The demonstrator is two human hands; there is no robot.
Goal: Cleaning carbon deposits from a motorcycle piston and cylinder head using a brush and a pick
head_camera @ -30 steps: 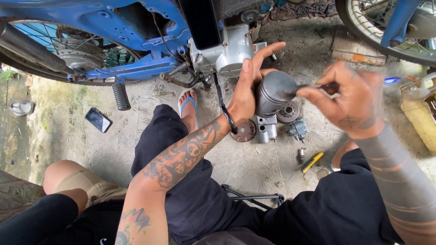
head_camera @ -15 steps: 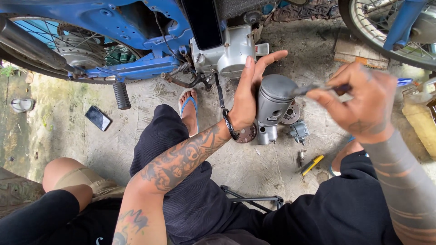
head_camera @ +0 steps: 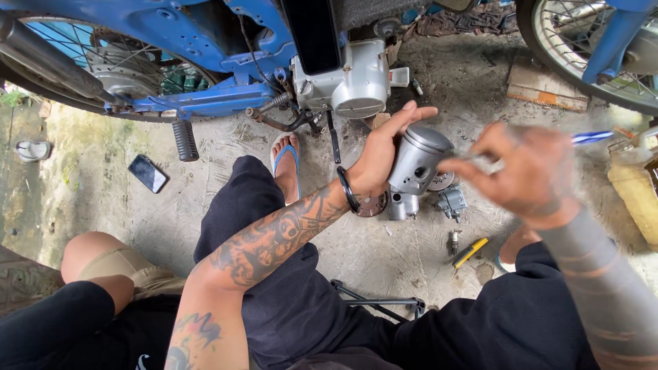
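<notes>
Currently mid-step on the piston [head_camera: 419,164]: held up off the floor in front of the knees, crown up and tilted slightly away. Left hand [head_camera: 384,154] cupping it from behind, palm on the skirt, fingers extended over the crown; a loose hold, not clamped. Right hand [head_camera: 524,171] motion-blurred, pinched shut on a thin tool [head_camera: 480,161] with a blue handle, tip at or just beside the piston's upper side; exact contact not resolvable. Judged step: working at the piston's side with the tool tip. Next move likely needs a steadier left hold and a fine, controlled tip. Farther out on the concrete floor [head_camera: 384,253]: yellow screwdriver [head_camera: 470,252], small engine parts [head_camera: 449,202], phone [head_camera: 149,173]. Beyond, blue motorcycle [head_camera: 199,41] with grey engine case [head_camera: 356,79].
</notes>
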